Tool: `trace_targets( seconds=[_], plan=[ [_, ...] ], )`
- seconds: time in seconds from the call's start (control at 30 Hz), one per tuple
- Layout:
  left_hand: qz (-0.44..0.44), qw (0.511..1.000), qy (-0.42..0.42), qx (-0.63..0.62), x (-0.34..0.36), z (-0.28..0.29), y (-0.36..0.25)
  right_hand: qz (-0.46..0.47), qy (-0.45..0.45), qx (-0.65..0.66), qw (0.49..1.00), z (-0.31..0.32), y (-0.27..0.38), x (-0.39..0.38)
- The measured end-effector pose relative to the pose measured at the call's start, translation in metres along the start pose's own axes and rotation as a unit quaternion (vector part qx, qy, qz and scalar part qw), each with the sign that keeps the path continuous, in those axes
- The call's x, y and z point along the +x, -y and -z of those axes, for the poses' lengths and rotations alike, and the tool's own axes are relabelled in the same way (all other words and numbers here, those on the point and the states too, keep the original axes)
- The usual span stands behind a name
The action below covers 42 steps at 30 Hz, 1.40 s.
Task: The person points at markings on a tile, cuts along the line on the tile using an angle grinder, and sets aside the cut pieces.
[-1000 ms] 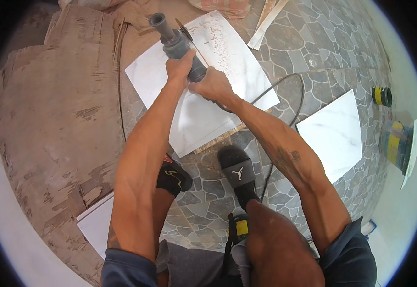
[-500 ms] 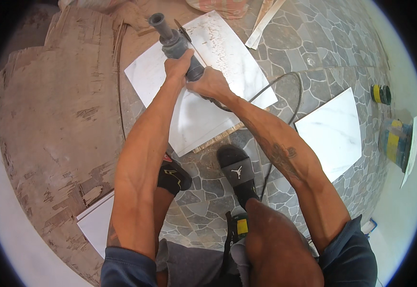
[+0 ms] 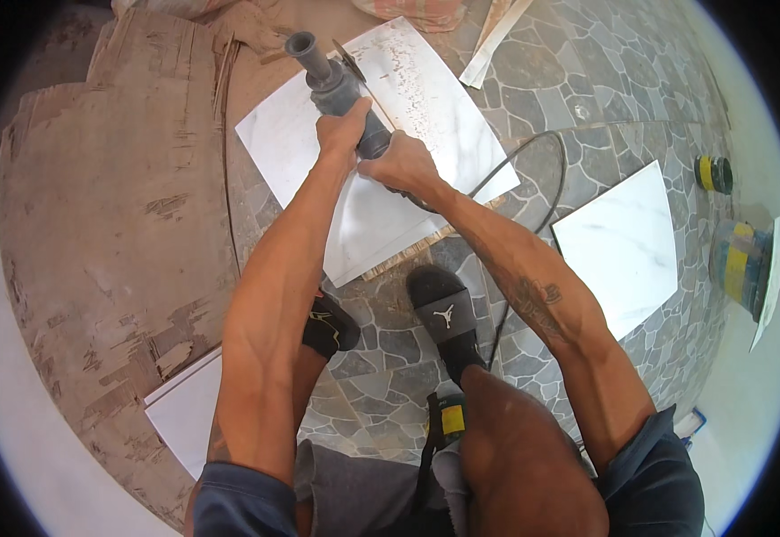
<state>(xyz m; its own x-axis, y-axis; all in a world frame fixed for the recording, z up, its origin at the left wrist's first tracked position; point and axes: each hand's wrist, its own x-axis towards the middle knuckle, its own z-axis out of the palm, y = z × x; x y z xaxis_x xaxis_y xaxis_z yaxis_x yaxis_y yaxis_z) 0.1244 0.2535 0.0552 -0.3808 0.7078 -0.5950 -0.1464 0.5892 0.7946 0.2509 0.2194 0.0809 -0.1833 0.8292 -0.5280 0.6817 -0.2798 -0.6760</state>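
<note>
A dark grey angle grinder (image 3: 334,89) lies along my two hands, over a white marble-look tile (image 3: 443,107). My left hand (image 3: 343,128) is wrapped round the front of its body. Closer to me, my right hand (image 3: 400,165) grips the rear end, where the black cord (image 3: 546,179) comes out. The thin cutting disc (image 3: 351,63) stands on edge at a straight cut line in the tile. Reddish dust and chips lie on the tile right of the disc. Whether the disc touches the tile I cannot tell.
A worn plywood sheet (image 3: 112,197) covers the left side. Another white tile (image 3: 622,242) lies at right on the stone-patterned floor (image 3: 390,358), and one (image 3: 179,407) at lower left. My sandalled foot (image 3: 443,304) is near the cut tile. Wooden strips (image 3: 494,45) and green containers (image 3: 739,268) lie beyond.
Both hands and the grinder have shifted slightly right and toward me along the cut line. The grip of both hands is the same.
</note>
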Motion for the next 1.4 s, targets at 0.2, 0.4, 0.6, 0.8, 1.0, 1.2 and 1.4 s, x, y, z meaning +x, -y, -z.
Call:
trace_targets(
  seconds=[0.2, 0.4, 0.6, 0.8, 1.0, 1.2, 1.4],
  plan=[
    [-0.007, 1.0, -0.012, 0.012, -0.005, 0.001, -0.003, -0.025, 0.043, -0.003, 0.999, 0.002, 0.006, -0.002],
    [0.002, 1.0, -0.015, 0.021, -0.006, 0.001, -0.005, -0.023, 0.033, -0.003, 0.999, 0.002, 0.004, -0.002],
    [-0.01, 1.0, -0.012, 0.015, -0.008, 0.004, 0.005, -0.018, 0.033, -0.001, 0.999, -0.002, 0.001, -0.009],
    [0.007, 1.0, -0.017, 0.012, -0.003, 0.004, 0.01, -0.007, 0.025, 0.0, 1.0, -0.008, -0.003, -0.008],
    [0.013, 1.0, -0.013, 0.006, -0.011, 0.003, 0.007, -0.042, 0.058, 0.032, 0.997, 0.003, 0.001, -0.016],
    [0.005, 1.0, -0.006, 0.003, -0.021, -0.003, 0.014, 0.006, -0.013, -0.006, 1.0, -0.005, -0.016, -0.023],
    [-0.007, 1.0, -0.007, 0.019, -0.027, -0.003, 0.02, 0.006, 0.0, -0.002, 1.0, -0.008, -0.022, -0.026]
  ],
)
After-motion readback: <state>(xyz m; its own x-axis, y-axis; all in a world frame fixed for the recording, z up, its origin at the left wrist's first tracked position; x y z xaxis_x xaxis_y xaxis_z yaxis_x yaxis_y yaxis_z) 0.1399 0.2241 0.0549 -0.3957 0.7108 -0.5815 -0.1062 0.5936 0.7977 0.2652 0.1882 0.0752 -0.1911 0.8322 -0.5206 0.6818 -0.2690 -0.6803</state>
